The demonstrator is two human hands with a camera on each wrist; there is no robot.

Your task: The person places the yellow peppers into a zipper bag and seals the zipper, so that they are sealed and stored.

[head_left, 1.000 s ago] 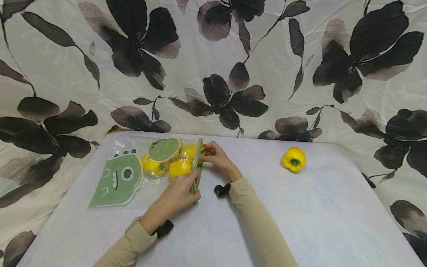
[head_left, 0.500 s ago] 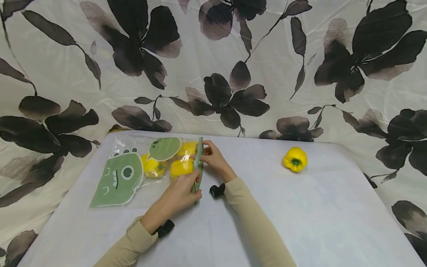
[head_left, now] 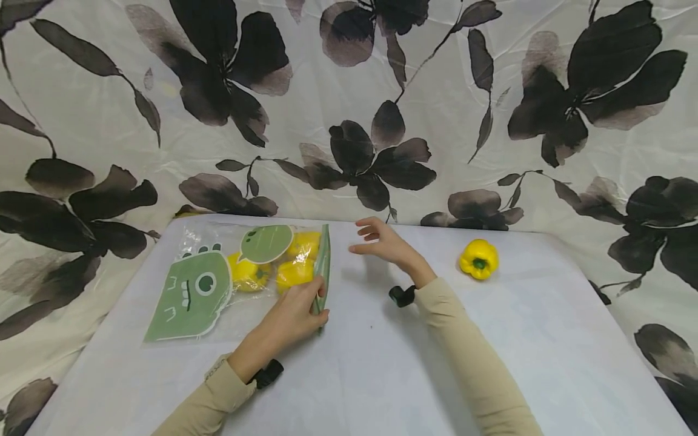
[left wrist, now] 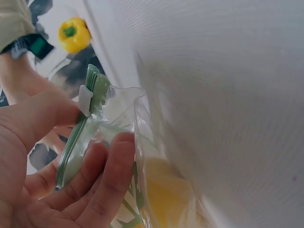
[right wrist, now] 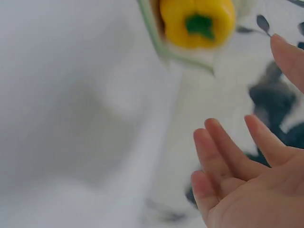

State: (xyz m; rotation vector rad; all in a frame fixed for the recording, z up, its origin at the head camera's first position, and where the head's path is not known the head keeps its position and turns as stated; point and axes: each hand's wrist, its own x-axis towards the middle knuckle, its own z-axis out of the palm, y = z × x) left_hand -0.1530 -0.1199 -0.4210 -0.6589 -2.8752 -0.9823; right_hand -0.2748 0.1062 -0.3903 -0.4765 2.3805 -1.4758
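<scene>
A clear zip bag [head_left: 191,300] with green monster prints lies on the left of the table. Several yellow bell peppers [head_left: 295,274] show through its plastic. My left hand [head_left: 289,312] pinches the green zip edge [head_left: 325,254] at the bag's right end, thumb on one side and fingers on the other. Close to the thumb sits a white slider [left wrist: 85,100]. To the right of the bag, my right hand [head_left: 389,242] hovers with fingers spread and nothing in it. The right wrist view shows a pepper [right wrist: 197,23] between the parted green edges of the bag's mouth.
Farther right on the white table [head_left: 436,363] sits a loose yellow bell pepper [head_left: 478,259]. Behind the table's back edge hangs a floral cloth [head_left: 463,91]. Both wrists carry black devices [head_left: 402,296].
My right hand has drawn away from the bag's mouth to the right and come off the pepper there. That pepper sits inside the bag. My left hand keeps its hold.
</scene>
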